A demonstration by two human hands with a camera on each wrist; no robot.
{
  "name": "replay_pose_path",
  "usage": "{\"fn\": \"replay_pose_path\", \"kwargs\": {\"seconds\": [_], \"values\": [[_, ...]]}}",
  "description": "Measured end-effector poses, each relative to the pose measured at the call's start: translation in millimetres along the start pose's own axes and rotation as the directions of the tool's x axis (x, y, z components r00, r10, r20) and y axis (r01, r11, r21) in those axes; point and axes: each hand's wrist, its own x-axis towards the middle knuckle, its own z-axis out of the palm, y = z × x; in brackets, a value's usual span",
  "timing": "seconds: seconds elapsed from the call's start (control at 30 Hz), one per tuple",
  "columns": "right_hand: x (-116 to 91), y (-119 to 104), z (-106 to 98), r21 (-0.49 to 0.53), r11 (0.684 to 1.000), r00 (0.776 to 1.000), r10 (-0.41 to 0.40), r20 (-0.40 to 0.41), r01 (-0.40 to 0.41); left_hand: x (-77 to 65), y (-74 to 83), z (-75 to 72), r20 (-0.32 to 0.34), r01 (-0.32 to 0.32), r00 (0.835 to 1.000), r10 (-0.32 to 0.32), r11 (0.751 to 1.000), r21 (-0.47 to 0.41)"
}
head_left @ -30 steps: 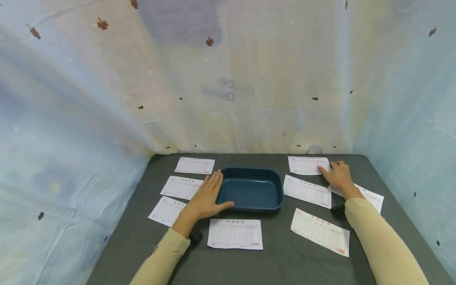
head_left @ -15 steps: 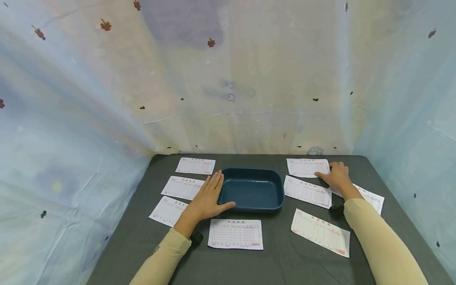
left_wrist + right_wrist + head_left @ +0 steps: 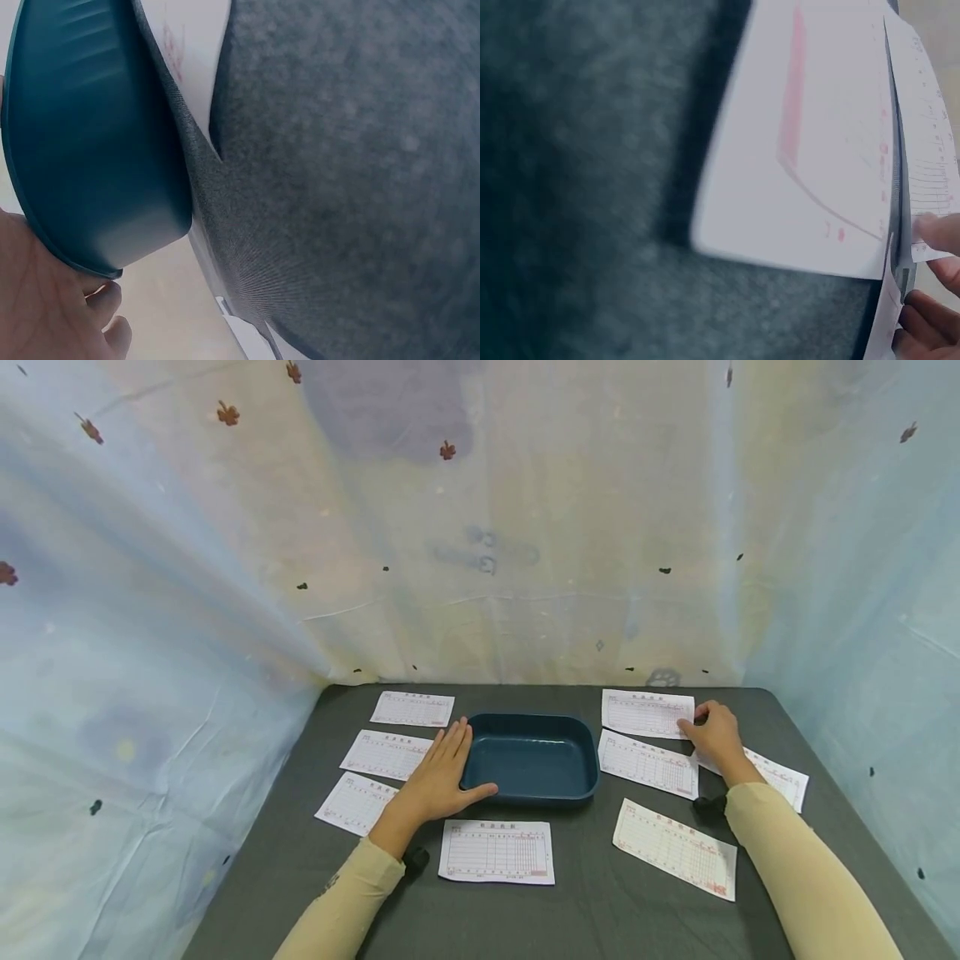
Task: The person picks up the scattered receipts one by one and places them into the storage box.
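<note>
My left hand [image 3: 435,781] lies with straight fingers along the left side of a dark teal rectangular tray [image 3: 528,758], thumb pointing at its front edge. The left wrist view shows fingers at the tray's rim [image 3: 41,234]. At the back right, my right hand [image 3: 716,739] pinches the right edge of a white printed receipt slip [image 3: 645,712]. In the right wrist view, the thumb [image 3: 939,231] is on the slip's printed face and a fingertip is behind it. The slip's lower edge reaches the top of another slip [image 3: 648,762].
Three slips, one being this slip [image 3: 412,708], form a column left of the tray. Another slip [image 3: 497,852] lies in front of it. A cream slip with red print [image 3: 675,847] is at the front right; one more [image 3: 776,777] is partly under the right forearm. A patterned curtain [image 3: 525,527] surrounds the dark table [image 3: 585,922].
The back-right slip has shifted slightly left and toward me, and my right hand has closed from loosely spread to a pinch on its edge. My left hand stays at the tray.
</note>
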Motion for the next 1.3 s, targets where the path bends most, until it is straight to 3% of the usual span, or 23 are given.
{"fn": "replay_pose_path", "kwargs": {"seconds": [0.27, 0.5, 0.97, 1.3], "values": [[-5.8, -4.5, 0.4, 0.055, 0.998, 0.998, -0.006, -0.056, 0.009, -0.8, 2.0, -3.3, 0.025, 0.009, 1.0, -0.009, 1.0, -0.005], [-10.8, -16.0, -1.2, 0.082, 0.993, 0.988, -0.08, -0.13, 0.091, -0.6, 3.6, -3.0, 0.037, 0.018, 0.999, -0.018, 1.0, 0.005], [-30.2, -34.4, -6.5, 0.143, 0.981, 0.976, -0.106, -0.188, 0.134, 2.0, 4.0, 1.7, 0.019, 0.033, 0.999, -0.033, 0.999, 0.004], [-50.3, -54.3, -16.1, 0.266, 0.928, 0.953, -0.202, -0.227, 0.26, 2.1, 4.3, 1.0, 0.006, 0.021, 1.0, -0.021, 1.0, -0.01]]}}
